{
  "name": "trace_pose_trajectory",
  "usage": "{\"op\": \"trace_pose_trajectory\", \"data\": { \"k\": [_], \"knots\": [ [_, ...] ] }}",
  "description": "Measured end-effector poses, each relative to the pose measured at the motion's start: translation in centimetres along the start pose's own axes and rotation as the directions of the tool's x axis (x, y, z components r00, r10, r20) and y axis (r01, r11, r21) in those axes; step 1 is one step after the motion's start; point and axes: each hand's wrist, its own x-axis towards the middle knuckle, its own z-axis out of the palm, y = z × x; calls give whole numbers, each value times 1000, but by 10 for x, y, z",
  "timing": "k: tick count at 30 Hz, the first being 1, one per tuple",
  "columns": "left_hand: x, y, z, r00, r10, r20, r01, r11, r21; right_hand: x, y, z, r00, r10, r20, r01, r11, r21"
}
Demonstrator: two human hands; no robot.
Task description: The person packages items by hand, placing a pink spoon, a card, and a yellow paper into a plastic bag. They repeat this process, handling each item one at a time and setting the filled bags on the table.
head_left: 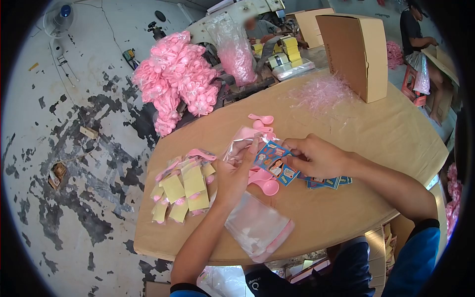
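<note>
My left hand [231, 178] grips a transparent plastic bag [236, 140] near its mouth, over the middle of the table. Pinched in my right hand [319, 157] is a blue printed card [276, 163], whose left edge overlaps the bag's opening in this view. Below and behind the hands lie loose pink spoons [269, 187], partly hidden by them. More blue cards [330, 183] sit under my right wrist. A stack of flat transparent bags [257, 227] rests beside my left forearm. Left of my left hand, filled bags [185, 190] with pale yellow cards and pink spoons are piled up.
The brown-covered table [376, 143] carries a cardboard box [354, 57] and a tangle of pinkish plastic strips [324, 94] at its far side. Bundles of bagged pink spoons [180, 74] are heaped behind it. One person [262, 29] is behind the table, another [418, 37] at the right.
</note>
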Motion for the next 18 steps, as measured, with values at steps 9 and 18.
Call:
{"op": "trace_pose_trajectory", "data": {
  "k": [9,18],
  "knots": [
    [-4,-2,-3,987,-132,89,121,985,120,1,7,5,996,-68,-54,69,997,24],
    [-6,2,5,992,-128,-11,128,992,-9,1,3,9,991,-44,-126,58,993,108]
  ]
}}
